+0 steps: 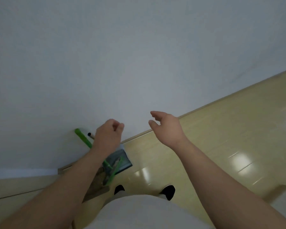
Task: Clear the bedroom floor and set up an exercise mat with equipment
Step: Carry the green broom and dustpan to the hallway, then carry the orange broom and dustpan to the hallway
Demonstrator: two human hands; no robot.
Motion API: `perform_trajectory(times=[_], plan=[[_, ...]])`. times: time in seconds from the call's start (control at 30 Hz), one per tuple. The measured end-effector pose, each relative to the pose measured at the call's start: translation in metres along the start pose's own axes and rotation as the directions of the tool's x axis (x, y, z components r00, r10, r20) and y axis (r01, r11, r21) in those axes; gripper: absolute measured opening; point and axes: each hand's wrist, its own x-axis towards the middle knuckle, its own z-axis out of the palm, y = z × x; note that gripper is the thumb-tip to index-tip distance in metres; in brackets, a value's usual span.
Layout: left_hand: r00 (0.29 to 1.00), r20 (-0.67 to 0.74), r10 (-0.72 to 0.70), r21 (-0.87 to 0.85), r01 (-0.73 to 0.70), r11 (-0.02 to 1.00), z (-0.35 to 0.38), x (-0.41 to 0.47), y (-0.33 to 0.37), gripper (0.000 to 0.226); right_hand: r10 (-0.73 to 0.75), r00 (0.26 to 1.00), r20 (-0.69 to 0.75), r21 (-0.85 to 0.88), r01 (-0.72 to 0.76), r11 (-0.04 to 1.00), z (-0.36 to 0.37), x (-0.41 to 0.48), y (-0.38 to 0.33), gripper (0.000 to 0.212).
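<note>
Hands hover empty before the pale wall (139, 55): left hand (108, 138) with fingers curled in, right hand (167, 128) relaxed and spread. Green-handled dustpan (124, 161) and broom (98, 185) stand on the tan floor (213, 146) against the wall, under the left forearm

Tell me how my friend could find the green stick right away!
Start at the big white wall and follow it down to where it meets the yellow floor. Leaning there, just past the left hand, is the green stick. It is thick and bright green, while the pole beside it is thin, brownish and black-tipped.
</note>
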Motion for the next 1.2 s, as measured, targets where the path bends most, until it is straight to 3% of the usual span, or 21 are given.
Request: perform_trajectory(times=[0.1,0.2,0.4,0.63,0.77,0.93,1.0,1.07,1.2], plan=[[0.947,0.050,0.319,0.038,-0.321,0.946,-0.005,-0.001,0.092,0.011,-0.013,0.988,-0.151,0.020,0.016,1.000,-0.065,-0.011,0.015,0.046],[0.824,0.092,0.560,0.081,-0.566,0.820,0.004,-0.009,0.193,0.016,-0.032,0.944,-0.328,-0.022,0.026,0.999,-0.139,-0.028,0.043,0.048],[0.579,0.193,0.793,0.051,-0.813,0.581,0.081,-0.045,0.357,0.022,0.051,0.792,-0.608,-0.043,-0.097,0.994,-0.268,-0.085,0.122,0.051],[0.325,0.399,0.858,-0.063,-0.923,0.379,0.211,-0.097,0.481,0.026,0.294,0.532,-0.794,0.146,-0.303,0.942,-0.377,-0.167,0.226,0.049],[0.205,0.483,0.851,-0.012,-0.970,0.241,0.285,-0.106,0.538,0.031,0.424,0.385,-0.820,0.275,-0.385,0.881,-0.420,-0.190,0.278,0.052],[0.109,0.508,0.855,-0.028,-0.989,0.142,0.352,-0.092,0.587,0.034,0.492,0.321,-0.809,0.337,-0.432,0.836,-0.452,-0.172,0.319,0.059],[0.111,0.506,0.855,-0.023,-0.990,0.142,0.354,-0.090,0.598,0.035,0.499,0.343,-0.796,0.334,-0.439,0.834,-0.460,-0.167,0.316,0.061],[0.082,0.560,0.825,-0.067,-0.987,0.144,0.404,-0.043,0.646,0.036,0.537,0.276,-0.797,0.371,-0.477,0.796,-0.497,-0.117,0.353,0.062],[0.025,0.566,0.824,-0.131,-0.984,0.119,0.432,-0.001,0.706,0.036,0.582,0.285,-0.762,0.386,-0.522,0.761,-0.546,-0.076,0.377,0.059]])
